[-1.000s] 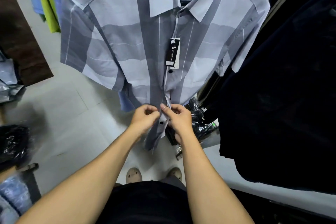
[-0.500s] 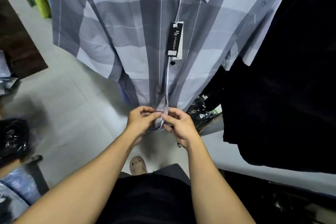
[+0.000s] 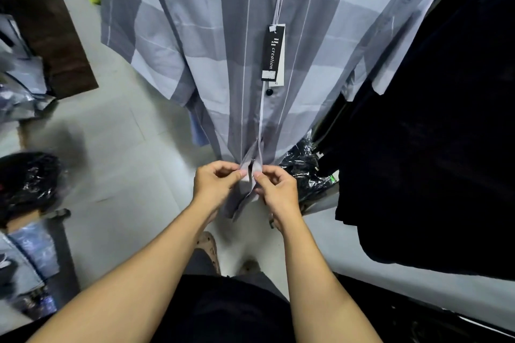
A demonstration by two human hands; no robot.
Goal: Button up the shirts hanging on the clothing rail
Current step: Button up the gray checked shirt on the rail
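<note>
Shirt [image 3: 211, 50]: grey and pale-blue check, short sleeves, hanging at centre with its front to the person and its collar at the top edge of view. Tag [image 3: 273, 53]: black, hanging on a string over the front edges, with one black button [image 3: 269, 92] showing just below it. Left hand [image 3: 214, 186]: thumb and forefinger pinch the front edge on its own side, near the hem. Right hand [image 3: 278, 192]: pinches the opposite edge – fingertips just beside the left's. Whether a button lies between them cannot be told. Dark garments [image 3: 446, 120]: hanging just right of the shirt. Black bag [image 3: 28, 178]: far left, low – blurred.
</note>
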